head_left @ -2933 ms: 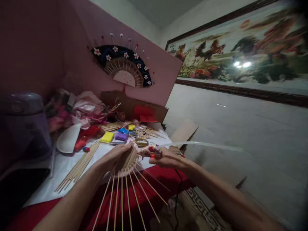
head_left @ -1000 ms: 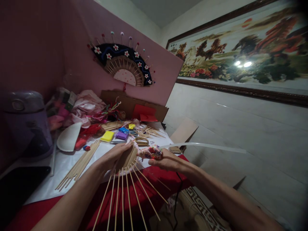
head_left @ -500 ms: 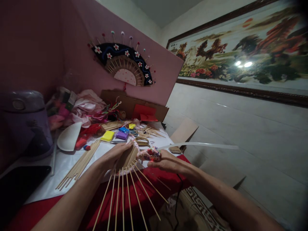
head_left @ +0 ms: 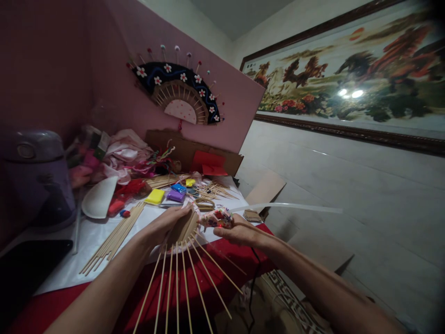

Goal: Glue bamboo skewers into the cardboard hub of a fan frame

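Observation:
My left hand (head_left: 174,219) is closed round the upper left part of a half-round cardboard piece (head_left: 183,228) with pink cloth at its edge. Several thin wooden sticks (head_left: 178,287) fan out from its lower edge toward me. My right hand (head_left: 241,229) is wrapped round a glue gun (head_left: 219,217) covered in flowered cloth, its tip at the right edge of the cardboard. A long clear glue stick (head_left: 292,206) runs out of the gun's back to the right, and a black cord (head_left: 253,287) hangs below.
Wooden sticks (head_left: 114,236), yellow (head_left: 155,196) and purple packets (head_left: 175,195), scissors (head_left: 204,204) and a white half-round piece (head_left: 100,198) lie on the table. A purple container (head_left: 38,181) stands left. Behind, a decorated fan (head_left: 181,90) hangs on a pink board (head_left: 236,106).
My right hand has shifted very slightly, and the glue stick's far end sits a little higher and further left. My left hand and the cardboard piece have hardly moved.

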Available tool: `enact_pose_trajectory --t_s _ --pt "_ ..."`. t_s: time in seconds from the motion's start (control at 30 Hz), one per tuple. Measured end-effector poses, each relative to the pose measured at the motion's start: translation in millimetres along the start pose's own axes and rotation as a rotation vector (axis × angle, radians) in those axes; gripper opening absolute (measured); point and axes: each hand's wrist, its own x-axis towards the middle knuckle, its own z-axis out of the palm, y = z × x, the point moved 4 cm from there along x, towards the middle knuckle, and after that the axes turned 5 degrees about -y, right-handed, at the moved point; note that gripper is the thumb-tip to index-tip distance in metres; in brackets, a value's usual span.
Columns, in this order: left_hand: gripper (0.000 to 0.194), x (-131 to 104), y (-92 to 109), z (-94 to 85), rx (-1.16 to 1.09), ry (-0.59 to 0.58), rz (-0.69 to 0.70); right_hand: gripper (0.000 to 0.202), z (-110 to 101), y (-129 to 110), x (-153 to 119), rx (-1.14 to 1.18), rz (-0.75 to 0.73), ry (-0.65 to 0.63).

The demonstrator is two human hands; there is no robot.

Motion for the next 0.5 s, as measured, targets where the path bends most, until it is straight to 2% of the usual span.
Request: enact_pose_trajectory --t_s 0.17,0.33,0.4,0.5 --pt "0.045 1 -2 -2.8 0.012 0.023 0.000 0.039 2 -1 -1 0.097 -0.124 0.009" --pt "0.044 1 -1 -2.7 0.018 0.021 -0.008 0.037 5 -2 -2 0.123 -0.151 0.050" --pt "0.044 1 -2 -4.2 0.036 0.043 -0.007 0.036 5 -4 -5 0.061 -0.157 0.142" --pt "0.043 1 -2 -5.2 0.039 0.035 -0.003 0.035 3 -8 -13 -0.112 -0.167 0.391"
